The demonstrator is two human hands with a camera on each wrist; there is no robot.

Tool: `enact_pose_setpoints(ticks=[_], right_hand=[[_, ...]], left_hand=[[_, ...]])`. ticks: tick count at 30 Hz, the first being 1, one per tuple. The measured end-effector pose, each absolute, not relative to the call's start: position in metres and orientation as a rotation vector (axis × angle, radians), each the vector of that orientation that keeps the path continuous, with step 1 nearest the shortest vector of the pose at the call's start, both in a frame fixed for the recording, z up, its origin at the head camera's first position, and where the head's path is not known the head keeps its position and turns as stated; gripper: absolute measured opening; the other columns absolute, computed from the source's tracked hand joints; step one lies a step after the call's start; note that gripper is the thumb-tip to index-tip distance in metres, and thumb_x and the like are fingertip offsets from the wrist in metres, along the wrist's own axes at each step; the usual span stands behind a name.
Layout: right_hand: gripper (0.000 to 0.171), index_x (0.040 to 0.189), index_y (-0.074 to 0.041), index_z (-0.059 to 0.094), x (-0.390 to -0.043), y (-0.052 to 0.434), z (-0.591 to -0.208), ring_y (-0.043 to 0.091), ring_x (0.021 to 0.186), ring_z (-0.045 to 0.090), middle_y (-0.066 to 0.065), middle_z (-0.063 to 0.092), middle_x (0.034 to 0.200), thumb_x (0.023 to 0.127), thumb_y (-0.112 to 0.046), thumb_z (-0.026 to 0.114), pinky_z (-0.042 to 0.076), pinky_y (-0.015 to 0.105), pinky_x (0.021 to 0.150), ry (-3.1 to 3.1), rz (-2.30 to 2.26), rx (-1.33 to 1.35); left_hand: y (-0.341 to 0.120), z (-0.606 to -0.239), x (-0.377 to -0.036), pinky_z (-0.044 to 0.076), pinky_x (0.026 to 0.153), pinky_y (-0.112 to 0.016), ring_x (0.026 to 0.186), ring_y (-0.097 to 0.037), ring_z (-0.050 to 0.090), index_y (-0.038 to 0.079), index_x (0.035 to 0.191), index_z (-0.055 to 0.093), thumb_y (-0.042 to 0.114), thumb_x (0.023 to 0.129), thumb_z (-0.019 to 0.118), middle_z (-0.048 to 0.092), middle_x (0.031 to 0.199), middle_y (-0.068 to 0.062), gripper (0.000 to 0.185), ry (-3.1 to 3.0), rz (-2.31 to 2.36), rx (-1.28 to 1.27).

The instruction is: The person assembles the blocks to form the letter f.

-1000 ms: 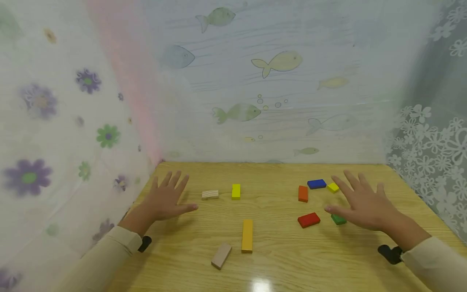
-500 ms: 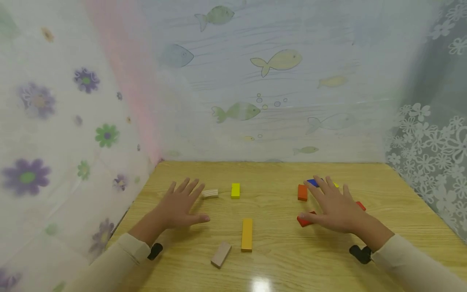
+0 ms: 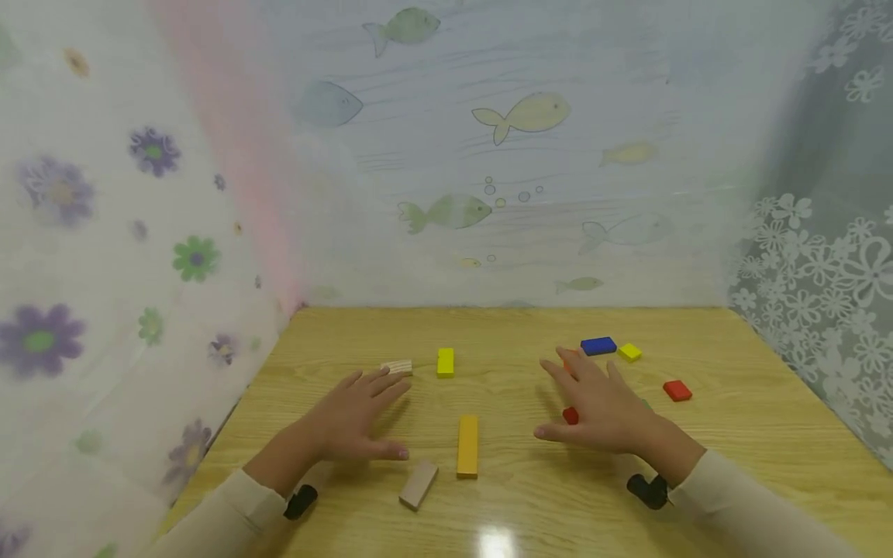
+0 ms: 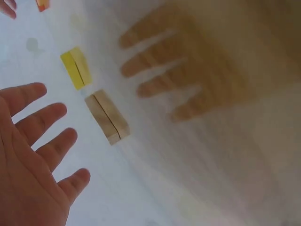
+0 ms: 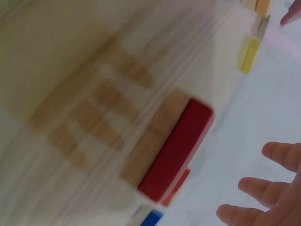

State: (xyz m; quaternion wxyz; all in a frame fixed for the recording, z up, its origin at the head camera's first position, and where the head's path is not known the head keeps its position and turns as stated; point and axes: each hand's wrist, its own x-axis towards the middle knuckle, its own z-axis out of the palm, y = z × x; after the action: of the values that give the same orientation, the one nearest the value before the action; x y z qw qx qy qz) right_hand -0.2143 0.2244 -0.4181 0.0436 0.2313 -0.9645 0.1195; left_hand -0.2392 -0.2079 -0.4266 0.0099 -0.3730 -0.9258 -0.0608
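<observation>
My left hand (image 3: 349,418) hovers palm down with spread fingers, its fingertips overlapping a striped plain wood block (image 3: 400,366) in the head view. Beyond the fingertips in the left wrist view, that wood block (image 4: 106,117) and a yellow block (image 4: 71,69) show apart from the hand. Spread over the right-hand group of blocks is my right hand (image 3: 596,407). It partly covers an orange block (image 3: 570,361), a red block (image 3: 570,416) and a green block (image 3: 646,404). In the right wrist view the red block (image 5: 176,150) lies off the fingertips. Both hands hold nothing.
A long amber block (image 3: 467,446) and a light brown block (image 3: 418,486) lie between the hands. Past the right hand are a blue block (image 3: 598,346), a small yellow block (image 3: 631,353) and a small red block (image 3: 677,390). Patterned curtains (image 3: 432,263) border the wooden table (image 3: 516,496).
Both hands have moved inward, the right hand leftward across the coloured blocks and the left hand rightward and slightly nearer. The small red block has come into view; the blocks stay in place.
</observation>
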Motion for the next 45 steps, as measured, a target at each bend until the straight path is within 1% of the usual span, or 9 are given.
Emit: enact_pose_setpoints(ticks=[3,7,12,17,20,24,30,35,45], right_hand=[[0.104,0.162,-0.022,0.036,-0.214,0.216,-0.419,0.041,0.153,0.032,0.015,0.027,0.169,0.083,-0.085,0.059,0.018,0.084,0.109,-2.939,0.399,0.746],[0.104,0.16,-0.018,0.04,-0.215,0.205,-0.421,0.04,0.148,0.04,0.016,0.034,0.166,0.082,-0.085,0.06,0.029,0.078,0.11,-2.935,0.417,0.798],[0.105,0.157,-0.016,0.046,-0.217,0.193,-0.424,0.038,0.14,0.05,0.015,0.046,0.157,0.08,-0.085,0.063,0.043,0.066,0.107,-2.94,0.442,0.837],[0.105,0.155,-0.017,0.05,-0.218,0.179,-0.426,0.028,0.124,0.057,0.007,0.054,0.145,0.076,-0.085,0.067,0.051,0.053,0.097,-2.966,0.468,0.86],[0.106,0.154,-0.017,0.05,-0.217,0.171,-0.426,0.021,0.116,0.055,0.005,0.055,0.139,0.074,-0.084,0.071,0.052,0.046,0.092,-3.008,0.557,0.874],[0.107,0.153,-0.016,0.051,-0.216,0.16,-0.424,0.018,0.114,0.053,0.005,0.055,0.135,0.072,-0.081,0.075,0.052,0.044,0.092,-3.056,0.697,0.908],[0.106,0.15,-0.011,0.055,-0.215,0.145,-0.427,0.018,0.116,0.053,0.004,0.058,0.132,0.07,-0.076,0.082,0.052,0.045,0.098,-3.074,0.693,0.965],[0.104,0.145,-0.01,0.059,-0.214,0.135,-0.431,0.02,0.116,0.055,0.002,0.06,0.13,0.067,-0.075,0.084,0.052,0.043,0.099,-3.08,0.632,0.992],[0.09,0.132,-0.012,0.069,-0.216,0.122,-0.43,0.017,0.11,0.057,-0.001,0.062,0.122,0.066,-0.07,0.088,0.053,0.039,0.094,-3.081,0.549,0.999]], left_hand=[[-0.207,-0.427,-0.234,0.031,0.119,-0.063,0.15,-0.033,0.04,0.018,0.16,0.041,0.086,0.084,0.055,0.039,0.165,-0.007,0.103,-2.87,-0.219,-1.213],[-0.205,-0.428,-0.228,0.04,0.114,-0.057,0.145,-0.029,0.047,0.02,0.158,0.046,0.087,0.081,0.058,0.045,0.162,-0.005,0.103,-2.852,-0.259,-1.289],[-0.202,-0.426,-0.224,0.045,0.111,-0.053,0.14,-0.023,0.051,0.022,0.153,0.053,0.084,0.079,0.064,0.053,0.154,0.0,0.097,-2.873,-0.339,-1.389],[-0.201,-0.427,-0.22,0.046,0.11,-0.051,0.135,-0.017,0.053,0.023,0.149,0.057,0.083,0.073,0.071,0.056,0.147,0.006,0.098,-2.86,-0.384,-1.453],[-0.199,-0.428,-0.218,0.046,0.11,-0.05,0.133,-0.016,0.054,0.025,0.147,0.059,0.084,0.067,0.074,0.056,0.145,0.009,0.1,-2.856,-0.393,-1.484],[-0.196,-0.429,-0.217,0.046,0.11,-0.048,0.132,-0.015,0.054,0.028,0.144,0.061,0.083,0.064,0.076,0.056,0.143,0.011,0.099,-2.864,-0.409,-1.513],[-0.191,-0.427,-0.215,0.046,0.108,-0.048,0.129,-0.013,0.054,0.032,0.137,0.066,0.077,0.066,0.08,0.058,0.139,0.013,0.086,-2.856,-0.438,-1.564],[-0.191,-0.428,-0.216,0.045,0.108,-0.049,0.13,-0.012,0.053,0.034,0.134,0.069,0.073,0.069,0.082,0.059,0.138,0.014,0.077,-2.843,-0.409,-1.582],[-0.191,-0.429,-0.216,0.048,0.104,-0.046,0.126,-0.01,0.056,0.035,0.125,0.073,0.07,0.076,0.08,0.062,0.134,0.014,0.061,-2.784,-0.375,-1.611]])
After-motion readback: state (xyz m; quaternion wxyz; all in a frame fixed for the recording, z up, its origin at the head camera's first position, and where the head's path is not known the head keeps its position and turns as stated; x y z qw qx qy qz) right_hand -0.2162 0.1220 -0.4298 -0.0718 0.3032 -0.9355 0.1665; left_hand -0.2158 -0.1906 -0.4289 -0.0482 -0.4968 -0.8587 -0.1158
